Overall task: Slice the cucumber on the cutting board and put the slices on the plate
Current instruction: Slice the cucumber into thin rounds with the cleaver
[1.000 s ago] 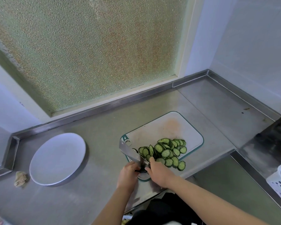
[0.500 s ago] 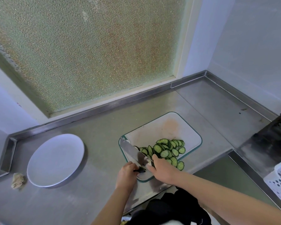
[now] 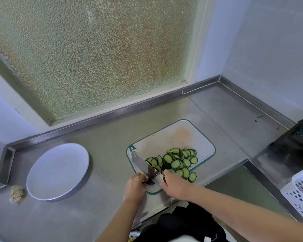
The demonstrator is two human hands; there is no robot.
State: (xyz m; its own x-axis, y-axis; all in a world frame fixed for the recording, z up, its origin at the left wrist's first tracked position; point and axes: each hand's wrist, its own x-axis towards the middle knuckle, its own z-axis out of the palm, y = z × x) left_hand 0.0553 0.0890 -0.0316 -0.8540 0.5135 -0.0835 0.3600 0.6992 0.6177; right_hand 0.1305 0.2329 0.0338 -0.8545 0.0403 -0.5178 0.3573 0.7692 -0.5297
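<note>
Just beyond right hand [image 3: 176, 186], grip unclear, lie cucumber slices [image 3: 175, 161]; left hand [image 3: 136, 186] grips knife [image 3: 142, 165]

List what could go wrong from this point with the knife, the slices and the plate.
1. The right hand lies against the blade of the broad steel knife, gripped by the left hand; its fingers could get nicked.
2. Green cucumber slices reach the near rim of the white green-edged cutting board; some may slide onto the steel counter.
3. The round white plate sits apart to the left, so slices carried over may drop.
</note>
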